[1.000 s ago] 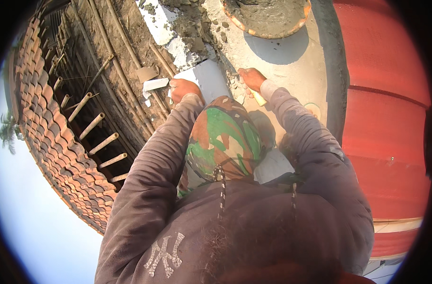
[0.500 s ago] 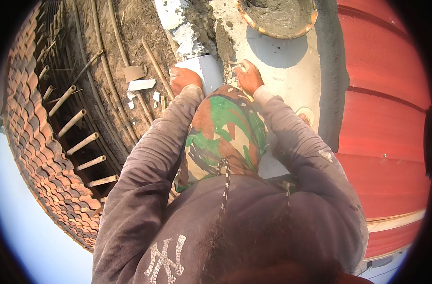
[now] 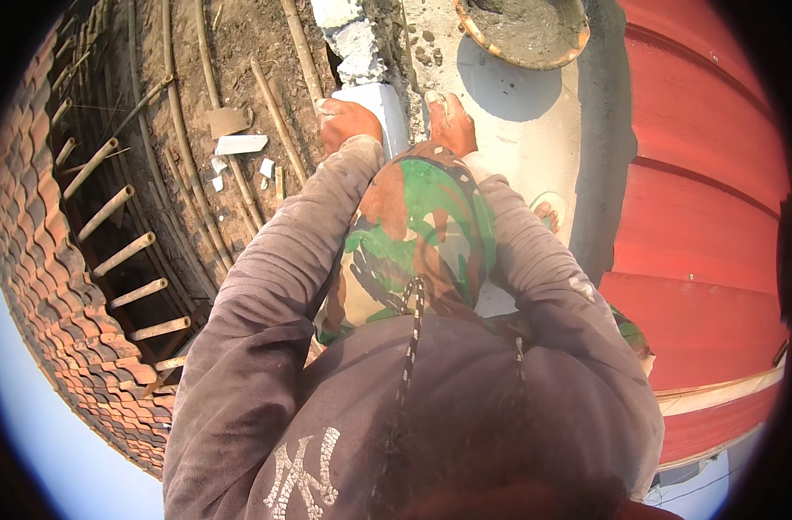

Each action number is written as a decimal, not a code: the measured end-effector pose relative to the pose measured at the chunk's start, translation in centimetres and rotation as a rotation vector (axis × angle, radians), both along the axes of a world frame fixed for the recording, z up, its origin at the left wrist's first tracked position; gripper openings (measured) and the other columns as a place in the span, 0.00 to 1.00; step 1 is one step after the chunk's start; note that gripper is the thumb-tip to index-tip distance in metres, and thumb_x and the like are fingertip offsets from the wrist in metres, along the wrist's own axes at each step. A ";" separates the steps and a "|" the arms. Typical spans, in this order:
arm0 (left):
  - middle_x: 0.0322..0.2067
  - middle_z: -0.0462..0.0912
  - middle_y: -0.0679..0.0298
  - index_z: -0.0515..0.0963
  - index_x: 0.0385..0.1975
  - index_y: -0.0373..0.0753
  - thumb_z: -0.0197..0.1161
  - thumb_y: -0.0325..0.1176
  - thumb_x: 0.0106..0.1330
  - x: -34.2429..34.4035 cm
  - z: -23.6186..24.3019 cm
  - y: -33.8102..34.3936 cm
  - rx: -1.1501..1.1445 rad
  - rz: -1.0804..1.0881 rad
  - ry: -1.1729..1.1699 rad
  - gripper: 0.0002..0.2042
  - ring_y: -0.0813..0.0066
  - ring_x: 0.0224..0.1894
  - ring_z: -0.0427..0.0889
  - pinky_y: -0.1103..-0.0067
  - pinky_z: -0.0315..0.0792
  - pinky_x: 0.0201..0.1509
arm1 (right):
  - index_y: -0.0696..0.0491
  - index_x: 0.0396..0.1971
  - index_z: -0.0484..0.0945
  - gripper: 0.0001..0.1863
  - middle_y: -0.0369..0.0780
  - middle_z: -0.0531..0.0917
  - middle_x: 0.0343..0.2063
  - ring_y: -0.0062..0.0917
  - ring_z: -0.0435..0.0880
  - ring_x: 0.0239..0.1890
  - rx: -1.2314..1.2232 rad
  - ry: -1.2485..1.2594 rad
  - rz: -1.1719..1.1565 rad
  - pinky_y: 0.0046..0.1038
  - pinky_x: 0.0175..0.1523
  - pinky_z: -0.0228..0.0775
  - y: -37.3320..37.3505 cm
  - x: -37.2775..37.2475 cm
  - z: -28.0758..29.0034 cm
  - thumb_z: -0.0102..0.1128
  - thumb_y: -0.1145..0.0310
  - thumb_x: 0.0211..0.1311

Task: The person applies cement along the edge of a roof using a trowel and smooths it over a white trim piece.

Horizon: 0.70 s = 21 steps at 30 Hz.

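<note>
A white building block lies at the near end of a wall top, in line with a rough mortared block beyond it. My left hand clasps the block's left side. My right hand presses against its right side, fingers dusted with mortar. Both brown sleeves reach forward past a camouflage-patterned cloth at my chest, which hides the near end of the block.
A round pan of grey mortar stands on a pale concrete ledge at the upper right. A red metal roof runs along the right. Bamboo poles, white block fragments and a clay-tile roof lie far below on the left.
Both hands and the white block have shifted up and left in the picture. My right hand has closed in against the block's right side.
</note>
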<state>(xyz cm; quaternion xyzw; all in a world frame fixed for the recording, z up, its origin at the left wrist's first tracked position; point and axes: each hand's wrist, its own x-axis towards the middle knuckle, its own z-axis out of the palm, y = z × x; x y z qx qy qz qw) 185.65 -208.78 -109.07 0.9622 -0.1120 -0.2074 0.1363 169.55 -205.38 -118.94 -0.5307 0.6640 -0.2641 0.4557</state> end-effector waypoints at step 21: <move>0.45 0.85 0.36 0.83 0.46 0.28 0.34 0.53 0.79 3.0 -6.7 1.1 -0.029 -0.292 -0.144 0.34 0.33 0.51 0.83 0.51 0.74 0.59 | 0.67 0.52 0.80 0.38 0.63 0.82 0.51 0.60 0.79 0.57 0.309 0.208 0.258 0.48 0.66 0.68 -0.1 -0.3 -6.1 0.41 0.42 0.77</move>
